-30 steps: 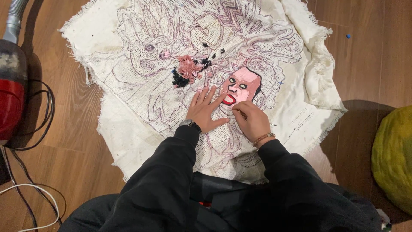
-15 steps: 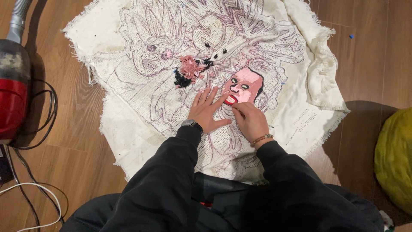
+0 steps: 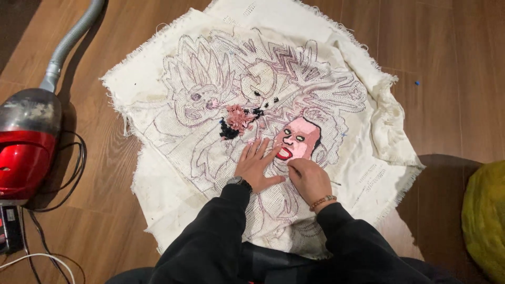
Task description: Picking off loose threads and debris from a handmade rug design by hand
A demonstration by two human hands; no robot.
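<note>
— Cloth on the wooden floor, cream, frayed at every edge, with a big outlined drawing across it. Where are the hands?

— Both sit near the middle of it. The left hand lies flat, fingers spread wide, holding nothing, pressing the fabric down just beside the filled-in pink face. The right hand is closed in a narrow pinch just below that face; a thin dark tip pokes out beside it, probably a needle (too small to say for certain).

— So the right grip holds a tool?

— I'd judge so, though what sits between the fingers is hidden. It wears a bead bracelet; the left has a wristwatch.

— What could go wrong from here?

— The left fingertips lie very close to where the right hand works. A slip of the point could prick them. And if the flat hand lifts, the loose cloth may pucker, since nothing else holds it taut.

— Anything nearby to snag on?

— A red vacuum cleaner with its grey hose and black cord lies to the left, apart from the cloth. A yellow-green cushion-like thing sits at the right edge. Loose threads along the frayed border could catch a sleeve as the arms move.
</note>
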